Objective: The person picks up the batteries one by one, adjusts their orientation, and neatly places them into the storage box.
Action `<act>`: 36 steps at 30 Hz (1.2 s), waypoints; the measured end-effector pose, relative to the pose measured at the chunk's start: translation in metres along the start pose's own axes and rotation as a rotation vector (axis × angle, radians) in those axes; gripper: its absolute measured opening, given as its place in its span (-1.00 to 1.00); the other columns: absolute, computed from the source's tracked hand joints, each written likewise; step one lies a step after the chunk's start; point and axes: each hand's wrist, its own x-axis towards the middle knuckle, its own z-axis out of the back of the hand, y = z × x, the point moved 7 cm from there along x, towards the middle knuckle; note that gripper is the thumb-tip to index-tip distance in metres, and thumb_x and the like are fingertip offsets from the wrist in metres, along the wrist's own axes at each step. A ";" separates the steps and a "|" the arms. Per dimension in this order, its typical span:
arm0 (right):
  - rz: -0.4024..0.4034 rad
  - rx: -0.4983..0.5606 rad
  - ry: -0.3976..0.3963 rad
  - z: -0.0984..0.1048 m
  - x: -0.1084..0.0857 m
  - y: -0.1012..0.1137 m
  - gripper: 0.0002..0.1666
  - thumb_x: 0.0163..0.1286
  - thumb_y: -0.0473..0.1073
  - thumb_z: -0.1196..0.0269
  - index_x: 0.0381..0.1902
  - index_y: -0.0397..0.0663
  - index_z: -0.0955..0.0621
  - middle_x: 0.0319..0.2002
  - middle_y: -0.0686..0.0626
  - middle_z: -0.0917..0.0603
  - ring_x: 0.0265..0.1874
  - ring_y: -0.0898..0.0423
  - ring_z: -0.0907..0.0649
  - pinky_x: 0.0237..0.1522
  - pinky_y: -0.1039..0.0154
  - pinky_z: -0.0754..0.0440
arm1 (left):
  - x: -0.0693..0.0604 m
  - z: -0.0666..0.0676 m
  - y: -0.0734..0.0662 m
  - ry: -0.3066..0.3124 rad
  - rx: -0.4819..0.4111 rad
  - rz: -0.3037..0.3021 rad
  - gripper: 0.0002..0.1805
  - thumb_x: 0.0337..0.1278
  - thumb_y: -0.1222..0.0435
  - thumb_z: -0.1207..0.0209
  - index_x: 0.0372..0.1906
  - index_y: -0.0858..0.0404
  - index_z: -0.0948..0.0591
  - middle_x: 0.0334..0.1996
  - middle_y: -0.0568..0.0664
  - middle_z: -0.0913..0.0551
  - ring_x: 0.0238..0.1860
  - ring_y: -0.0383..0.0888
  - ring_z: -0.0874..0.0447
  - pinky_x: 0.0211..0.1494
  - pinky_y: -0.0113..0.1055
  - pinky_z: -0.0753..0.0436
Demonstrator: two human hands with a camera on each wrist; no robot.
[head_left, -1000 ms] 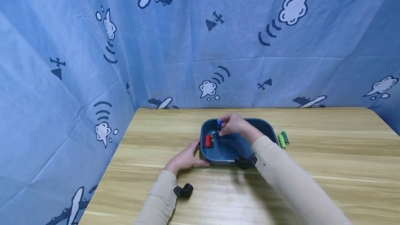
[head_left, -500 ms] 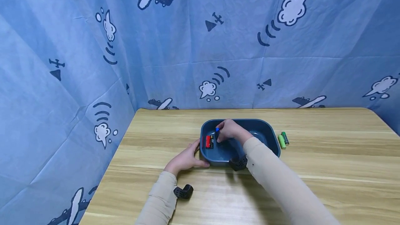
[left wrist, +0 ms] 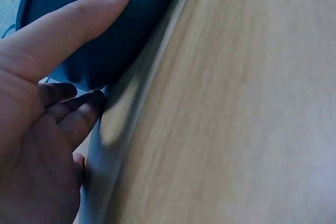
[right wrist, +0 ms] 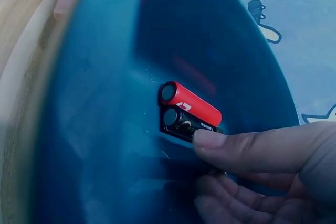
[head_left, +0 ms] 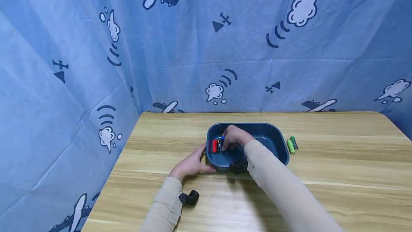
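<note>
A dark blue bin [head_left: 280, 131] stands on the table. Near its left end a red battery [head_left: 214, 146] and a black battery [head_left: 218, 146] lie side by side on the floor of the bin; the right wrist view shows the red battery [right wrist: 191, 103] touching the black one [right wrist: 184, 121]. My right hand [head_left: 235, 136] reaches inside, just right of this pair, pinching a blue battery [head_left: 222, 138], mostly hidden by the fingers. My left hand [head_left: 190, 162] rests at the bin's left front corner, thumb [left wrist: 79, 27] along the wall and fingers relaxed.
To the right of the bin, a light green battery [head_left: 290, 146] and a dark green one [head_left: 294, 142] lie together on the wooden table [head_left: 338, 164]. A blue patterned curtain [head_left: 180, 46] hangs behind and to the left.
My right hand has lowered into the bin with the blue battery, moving slightly left toward the red and black batteries. The left hand has stayed in place.
</note>
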 end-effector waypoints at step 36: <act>0.011 -0.035 0.055 -0.004 -0.004 0.006 -0.33 -0.02 -0.46 -0.39 0.06 -0.17 -0.38 -0.35 -0.19 -0.60 -0.43 0.00 -0.64 -0.35 0.13 -0.64 | 0.000 0.001 -0.001 -0.001 0.023 -0.018 0.14 -0.25 -0.01 -0.43 0.46 0.03 -0.01 0.39 -0.06 -0.16 0.42 0.09 0.24 0.40 0.02 0.15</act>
